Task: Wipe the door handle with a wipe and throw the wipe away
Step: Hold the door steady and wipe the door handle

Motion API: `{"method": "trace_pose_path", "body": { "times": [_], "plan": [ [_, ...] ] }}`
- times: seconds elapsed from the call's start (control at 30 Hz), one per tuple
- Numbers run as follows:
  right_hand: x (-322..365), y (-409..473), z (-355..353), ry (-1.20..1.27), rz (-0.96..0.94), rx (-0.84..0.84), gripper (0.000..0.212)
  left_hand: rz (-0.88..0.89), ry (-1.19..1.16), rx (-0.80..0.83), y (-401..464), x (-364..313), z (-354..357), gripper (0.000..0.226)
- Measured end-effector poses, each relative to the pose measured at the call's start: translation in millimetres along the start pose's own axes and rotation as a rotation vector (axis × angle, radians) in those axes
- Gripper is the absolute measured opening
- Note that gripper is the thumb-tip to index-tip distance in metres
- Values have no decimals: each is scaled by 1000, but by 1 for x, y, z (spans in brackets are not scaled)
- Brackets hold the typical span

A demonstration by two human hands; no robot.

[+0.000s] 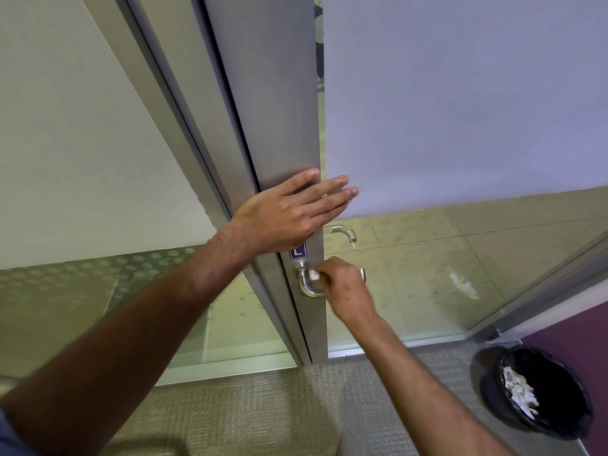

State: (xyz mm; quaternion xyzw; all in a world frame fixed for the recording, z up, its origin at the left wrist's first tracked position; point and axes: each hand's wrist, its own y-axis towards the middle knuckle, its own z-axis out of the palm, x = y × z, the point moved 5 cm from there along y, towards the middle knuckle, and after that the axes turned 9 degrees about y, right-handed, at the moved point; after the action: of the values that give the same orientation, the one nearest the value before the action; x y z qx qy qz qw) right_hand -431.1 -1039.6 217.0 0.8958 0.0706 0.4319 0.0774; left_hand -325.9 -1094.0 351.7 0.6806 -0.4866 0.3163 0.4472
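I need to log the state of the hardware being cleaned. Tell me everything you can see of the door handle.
The door handle is a brushed silver metal lever that curves out from a round base on the grey door edge, just below a small blue label. It sits level. The right hand covers most of its bar and presses a small white wipe against it near the bend; the far tip shows beyond the knuckles.
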Motion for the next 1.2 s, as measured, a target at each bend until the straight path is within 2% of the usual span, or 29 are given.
{"method": "trace_pose_path", "body": {
  "times": [0.13, 0.27, 0.37, 0.5, 0.6, 0.77, 0.9, 0.97, 1.0, 1.1, 1.2],
  "plan": [
    [-3, 17, 35, -220, -12, 137, 8, 18, -6, 21, 1, 0, 0, 56],
    [-8, 9, 42, -204, -41, 156, 5, 17, 14, 14, 2, 1, 0, 56],
    [-5, -2, 42, -258, -179, 253, 17, 24, 19, 18, 1, 1, -1, 56],
    [-11, -11, 21, -275, -270, 366, 15, 20, 9, 22, 2, 2, -4, 55],
    [-25, -16, -8, -306, -293, 356, 9, 14, 25, 15, 3, 3, -7, 55],
    [-54, 1, -54, -276, -197, 268, 13, 23, 38, 31, 4, 3, -8, 57],
    [-65, 13, -50, -243, 6, 165, 20, 27, 26, 32, 4, 3, -9, 57],
    [-78, 14, -53, -108, 168, 71, 24, 22, 9, 26, 4, 3, -9, 56],
    [-89, 11, -55, 50, 279, 14, 24, 22, 1, 26, 5, 3, -9, 56],
    [-115, -15, -45, 798, 694, -160, 21, 24, -19, 42, 3, 2, -7, 57],
    [-124, -46, -36, 1297, 876, -317, 14, 21, -53, 62, 2, 3, -4, 58]
  ]
}}
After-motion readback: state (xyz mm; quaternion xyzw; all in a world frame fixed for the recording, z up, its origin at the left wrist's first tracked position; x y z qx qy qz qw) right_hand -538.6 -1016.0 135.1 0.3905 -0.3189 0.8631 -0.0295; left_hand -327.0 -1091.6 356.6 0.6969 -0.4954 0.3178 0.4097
